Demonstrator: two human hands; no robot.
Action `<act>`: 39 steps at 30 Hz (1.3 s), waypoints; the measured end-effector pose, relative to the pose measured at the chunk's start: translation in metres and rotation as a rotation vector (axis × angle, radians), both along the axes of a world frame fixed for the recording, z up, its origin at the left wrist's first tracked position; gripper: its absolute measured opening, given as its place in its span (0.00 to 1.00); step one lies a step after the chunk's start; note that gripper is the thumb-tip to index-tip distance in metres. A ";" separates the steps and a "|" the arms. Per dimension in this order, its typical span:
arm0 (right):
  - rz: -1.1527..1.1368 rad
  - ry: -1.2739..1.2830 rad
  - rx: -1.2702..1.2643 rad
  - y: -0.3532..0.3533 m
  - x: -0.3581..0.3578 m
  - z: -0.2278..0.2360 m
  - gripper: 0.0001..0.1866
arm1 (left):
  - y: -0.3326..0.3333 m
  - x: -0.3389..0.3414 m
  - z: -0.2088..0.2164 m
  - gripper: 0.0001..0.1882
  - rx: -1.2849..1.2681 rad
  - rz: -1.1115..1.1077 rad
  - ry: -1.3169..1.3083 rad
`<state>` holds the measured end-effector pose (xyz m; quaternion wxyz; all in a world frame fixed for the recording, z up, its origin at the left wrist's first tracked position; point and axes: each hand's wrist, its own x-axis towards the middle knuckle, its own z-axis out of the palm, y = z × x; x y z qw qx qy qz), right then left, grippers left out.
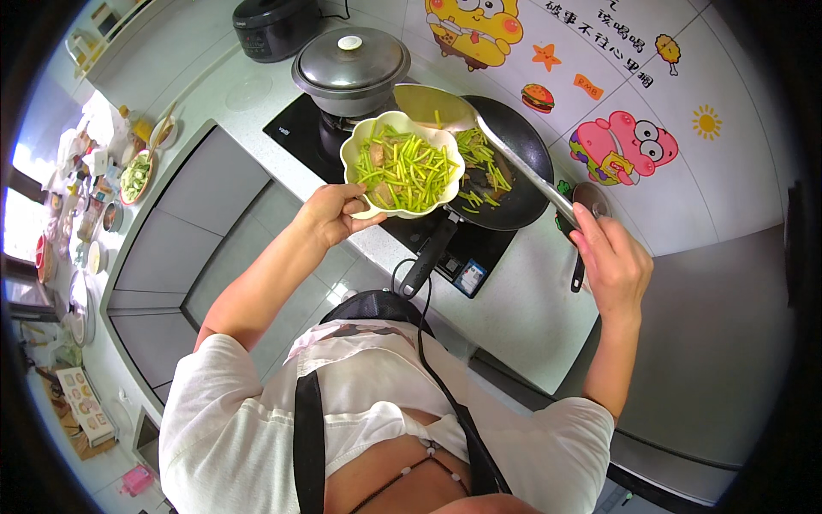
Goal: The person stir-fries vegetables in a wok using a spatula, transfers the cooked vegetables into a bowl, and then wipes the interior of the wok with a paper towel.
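Observation:
My left hand grips the near left edge of a white scalloped bowl, thumb at the rim. The bowl is full of chopped green stems with a few brown pieces. It is held above the stove, overlapping the near left side of a black frying pan. More stems and brown pieces lie in the pan. My right hand is closed round the handle of a metal spatula. The spatula's broad blade is above the far side of the bowl, where a stem shows at its edge.
A lidded grey pot sits on the black cooktop, with a dark cooker behind it. The pan's handle points toward me. A ladle-like utensil lies by the wall. Dishes and food crowd the left counter.

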<state>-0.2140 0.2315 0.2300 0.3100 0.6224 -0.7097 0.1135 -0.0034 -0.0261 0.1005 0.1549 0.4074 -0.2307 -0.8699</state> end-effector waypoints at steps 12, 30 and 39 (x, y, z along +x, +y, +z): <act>-0.345 -1.235 -0.050 0.025 -0.061 -0.048 0.14 | -0.003 0.006 -0.004 0.02 -0.074 -0.007 -0.004; -0.213 -0.433 0.205 -0.049 -0.090 -0.157 0.20 | -0.005 0.043 -0.019 0.02 -0.112 0.056 -0.039; -0.277 -0.255 0.462 0.020 -0.072 -0.102 0.23 | -0.006 0.044 -0.017 0.02 -0.104 0.060 -0.016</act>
